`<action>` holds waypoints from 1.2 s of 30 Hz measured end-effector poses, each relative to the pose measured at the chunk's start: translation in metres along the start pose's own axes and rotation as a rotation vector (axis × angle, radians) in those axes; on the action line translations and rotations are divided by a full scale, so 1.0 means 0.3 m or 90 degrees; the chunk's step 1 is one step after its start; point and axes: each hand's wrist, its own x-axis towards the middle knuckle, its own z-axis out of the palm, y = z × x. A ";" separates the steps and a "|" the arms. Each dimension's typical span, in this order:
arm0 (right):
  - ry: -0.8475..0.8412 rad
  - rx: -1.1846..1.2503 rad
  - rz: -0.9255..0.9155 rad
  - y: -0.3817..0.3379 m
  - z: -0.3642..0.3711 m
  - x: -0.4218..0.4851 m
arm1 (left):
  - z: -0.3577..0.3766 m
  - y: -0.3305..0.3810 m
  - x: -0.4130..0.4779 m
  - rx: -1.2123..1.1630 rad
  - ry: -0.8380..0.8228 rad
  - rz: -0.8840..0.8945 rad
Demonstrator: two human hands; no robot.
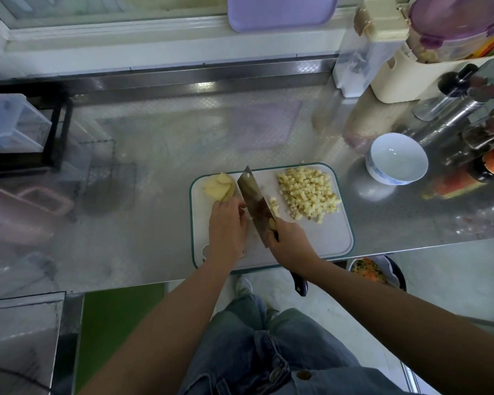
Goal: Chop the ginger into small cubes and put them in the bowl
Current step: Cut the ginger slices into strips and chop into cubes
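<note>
A pale cutting board (325, 238) with a green rim lies on the steel counter. A heap of small ginger cubes (307, 191) covers its right half, and a stack of ginger slices (218, 186) sits at its far left corner. My right hand (290, 240) grips the black handle of a cleaver (254, 198), whose blade runs across the board's middle with a few cubes beside it. My left hand (227, 226) lies with curled fingers just left of the blade, over the ginger being cut, which it mostly hides. A white bowl (397, 158) stands empty right of the board.
Bottles and jars (468, 132) crowd the counter's right end behind the bowl. A pink jug (20, 212) and a black rack (54, 129) stand at the left. A bin of vegetable scraps (374, 270) sits below the counter's front edge.
</note>
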 end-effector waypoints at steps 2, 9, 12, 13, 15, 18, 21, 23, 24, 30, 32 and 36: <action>0.008 -0.018 0.022 0.030 -0.014 0.003 | -0.001 -0.003 -0.007 0.007 -0.005 0.017; 0.097 0.002 0.075 0.092 -0.106 0.027 | -0.008 -0.014 -0.009 0.011 -0.030 0.029; 0.071 0.005 0.022 0.052 -0.068 0.019 | -0.008 -0.016 -0.008 0.010 -0.033 0.029; 0.054 -0.006 0.008 0.043 -0.052 0.016 | -0.008 -0.017 -0.008 0.011 -0.033 0.032; 0.032 -0.018 0.012 0.043 -0.034 0.013 | -0.008 -0.019 -0.006 0.013 -0.032 0.039; 0.068 -0.011 0.058 0.071 -0.063 0.016 | -0.010 -0.021 0.000 0.009 -0.048 0.036; 0.083 0.073 0.123 0.096 -0.119 0.022 | -0.007 -0.022 0.013 0.013 -0.073 0.045; 0.068 0.155 0.160 0.099 -0.149 0.030 | -0.003 -0.011 0.018 0.039 -0.094 0.065; 0.061 0.190 0.173 0.097 -0.161 0.035 | 0.001 0.000 0.020 0.053 -0.103 0.088; 0.103 0.379 0.238 0.073 -0.202 0.035 | 0.041 0.096 0.004 0.091 -0.085 0.316; 0.108 0.388 0.236 0.071 -0.208 0.026 | 0.073 0.113 -0.001 0.132 -0.098 0.327; 0.096 0.357 0.228 0.076 -0.217 0.004 | 0.106 0.125 0.015 0.178 -0.118 0.228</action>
